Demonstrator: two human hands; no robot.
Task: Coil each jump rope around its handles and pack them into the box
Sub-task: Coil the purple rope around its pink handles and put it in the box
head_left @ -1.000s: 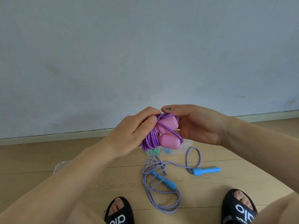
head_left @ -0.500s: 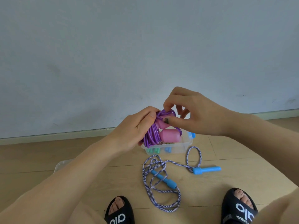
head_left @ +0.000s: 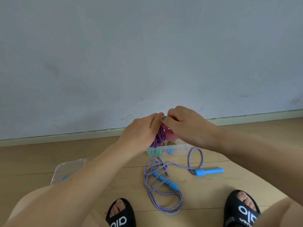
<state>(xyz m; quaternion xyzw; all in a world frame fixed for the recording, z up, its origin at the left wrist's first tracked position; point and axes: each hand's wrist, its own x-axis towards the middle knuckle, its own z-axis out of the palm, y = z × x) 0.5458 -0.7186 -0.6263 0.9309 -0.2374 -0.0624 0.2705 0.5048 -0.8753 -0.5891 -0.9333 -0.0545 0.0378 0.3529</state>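
A purple jump rope with pink handles (head_left: 165,135), coiled into a bundle, is held just above the clear plastic box (head_left: 179,150). My left hand (head_left: 141,130) grips the purple coil from the left. My right hand (head_left: 185,124) grips the pink handles from the right, fingers curled over the top. Inside the box lie green and blue handles and a coiled yellowish rope. A blue-and-white striped rope with blue handles (head_left: 164,179) lies uncoiled on the floor in front of the box.
The clear box lid (head_left: 70,167) lies on the wooden floor at the left, partly behind my left forearm. My two feet in black slides (head_left: 121,213) are at the bottom. A grey wall with a skirting board stands close behind the box.
Both hands have carried the purple bundle down and away from me, close over the box. My right hand has closed over the pink handles.
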